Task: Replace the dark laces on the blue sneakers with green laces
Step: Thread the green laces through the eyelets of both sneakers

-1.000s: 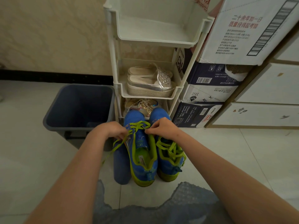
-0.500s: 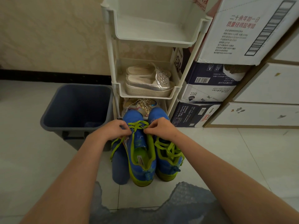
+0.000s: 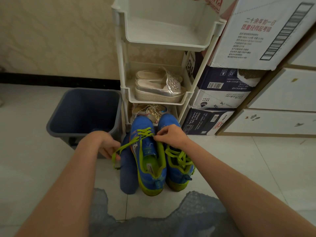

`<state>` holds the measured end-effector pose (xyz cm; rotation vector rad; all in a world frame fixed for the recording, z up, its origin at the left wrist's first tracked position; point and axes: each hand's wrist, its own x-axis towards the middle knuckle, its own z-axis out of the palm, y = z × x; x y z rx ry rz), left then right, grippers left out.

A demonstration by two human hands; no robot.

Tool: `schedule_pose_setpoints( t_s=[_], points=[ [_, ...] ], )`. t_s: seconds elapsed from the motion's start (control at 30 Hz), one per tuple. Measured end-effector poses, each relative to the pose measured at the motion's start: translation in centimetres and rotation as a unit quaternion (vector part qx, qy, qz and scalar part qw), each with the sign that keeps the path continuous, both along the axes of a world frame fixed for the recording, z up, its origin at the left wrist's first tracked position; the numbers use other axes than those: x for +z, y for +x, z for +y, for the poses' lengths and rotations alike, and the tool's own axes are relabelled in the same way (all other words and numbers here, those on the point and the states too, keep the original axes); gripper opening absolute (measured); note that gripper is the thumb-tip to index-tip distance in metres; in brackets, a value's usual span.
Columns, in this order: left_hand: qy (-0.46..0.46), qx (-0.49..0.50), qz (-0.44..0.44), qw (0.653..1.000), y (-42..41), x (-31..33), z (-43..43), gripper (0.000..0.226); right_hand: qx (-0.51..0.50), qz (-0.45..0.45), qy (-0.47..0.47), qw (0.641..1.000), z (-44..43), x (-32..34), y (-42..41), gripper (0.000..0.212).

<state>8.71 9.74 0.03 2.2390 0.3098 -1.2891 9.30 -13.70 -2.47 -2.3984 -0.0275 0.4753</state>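
Seated person's view over a pale tiled floor (image 3: pixel 239 168). Two blue shoes with yellow-green trim are set side by side, touching, with toes pointed away toward the foot of a white tiered rack (image 3: pixel 164 43): the left sneaker (image 3: pixel 142 124) and the right sneaker (image 3: pixel 166 120). A green lace (image 3: pixel 130 144) is threaded only through the far eyelets of the left sneaker, whose tongue and opening are exposed on the near side. One free end of this lace is pinched between the curled fingers and thumb of the left hand (image 3: pixel 106 144), out to the left of the shoe, and the tip is seen hanging just below that hand. The right hand (image 3: pixel 171 135) is placed over the gap between the two shoes, its fingers curled and its thumb and forefinger closed on the same lace at the right-hand eyelet row. The right sneaker is already crossed by green lacing (image 3: pixel 179 157) along its near part. A dark blue elongated object (image 3: pixel 128 171) is laid against the left side of the left sneaker. A grey bin (image 3: pixel 82 113) is placed to the left of the rack. Silver platform shoes (image 3: pixel 159 89) are held on the middle tier and glittery shoes (image 3: pixel 150 111) on the bottom tier. Stacked printed boxes (image 3: pixel 256 31) are seen to the right.
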Motion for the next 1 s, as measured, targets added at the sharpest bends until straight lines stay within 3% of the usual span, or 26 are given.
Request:
schedule_pose_setpoints(
  t_s=[0.1, 0.27, 0.37, 0.53, 0.63, 0.77, 0.87, 1.0],
  points=[
    [-0.015, 0.023, -0.010, 1.000, 0.4, 0.3, -0.4, 0.015, 0.009, 0.010, 0.007, 1.000, 0.1, 0.0, 0.1, 0.021],
    [-0.074, 0.076, -0.108, 0.988, 1.3, -0.6, -2.9, 0.032, 0.020, 0.012, 0.004, 1.000, -0.1, 0.0, 0.2, 0.023],
    [-0.035, 0.041, -0.156, 0.986, 1.5, -1.1, -3.3, 0.041, 0.020, 0.001, 0.006, 1.000, 0.0, -0.2, 0.1, 0.024],
    [-0.014, 0.008, -0.202, 0.979, 1.6, -1.1, -3.8, 0.032, -0.014, -0.061, 0.026, 0.998, 0.4, -1.2, 0.8, 0.017],
    [-0.022, 0.004, -0.203, 0.979, 1.3, -1.5, -4.0, 0.031, 0.008, -0.075, 0.026, 0.997, 0.8, -1.3, 1.1, 0.011],
    [0.019, 0.048, -0.289, 0.956, 2.0, -1.3, -3.7, 0.039, 0.051, -0.080, 0.013, 0.995, 1.3, -0.9, 0.9, 0.012],
    [0.014, 0.010, -0.263, 0.965, 2.4, -1.1, -4.3, 0.023, 0.108, -0.121, -0.071, 0.984, 1.8, -0.1, 0.8, 0.019],
    [0.015, -0.014, -0.220, 0.975, 2.2, -1.3, -5.0, 0.026, 0.169, -0.152, -0.121, 0.966, 3.1, 0.8, 0.3, 0.021]
  ],
)
